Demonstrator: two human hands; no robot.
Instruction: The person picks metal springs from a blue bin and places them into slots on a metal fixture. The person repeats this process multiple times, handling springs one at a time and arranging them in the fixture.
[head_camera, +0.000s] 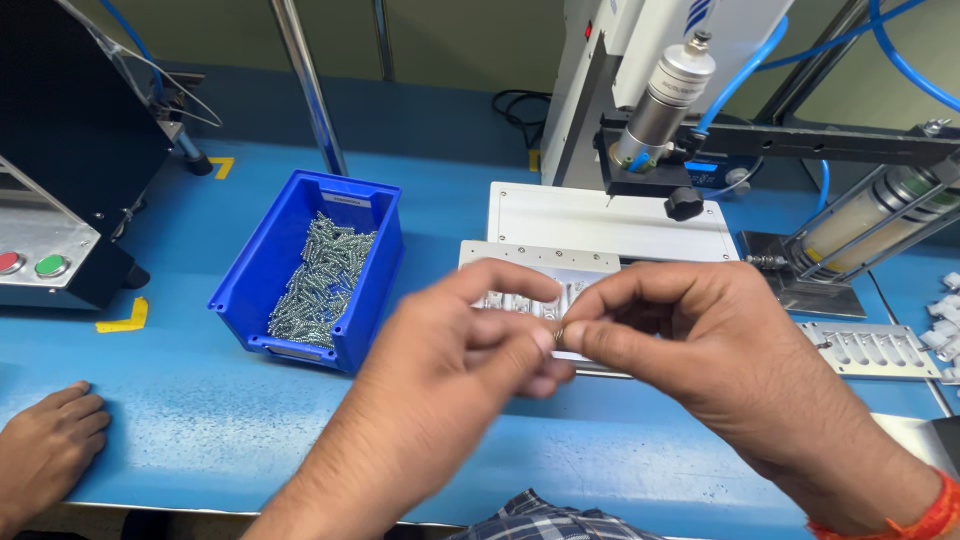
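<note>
Hands meet above grey slotted tray (530, 262): left hand (470, 345) and right hand (700, 350) pinch one small screw (559, 335) between fingertips. One blue bin (270, 270) of screws left on desk (200, 420); another person's hand (45, 445) at edge.

Your worktop (200, 400): blue, black-speckled. At ten o'clock, bin (262, 262): bright blue; screws (325, 280): silver. At twelve, plate (610, 222): white; hoses (745, 65): blue. At nine, buttons (30, 265): red and green. Your wristband (925, 520): orange. Your shirt (530, 520): blue plaid.
</note>
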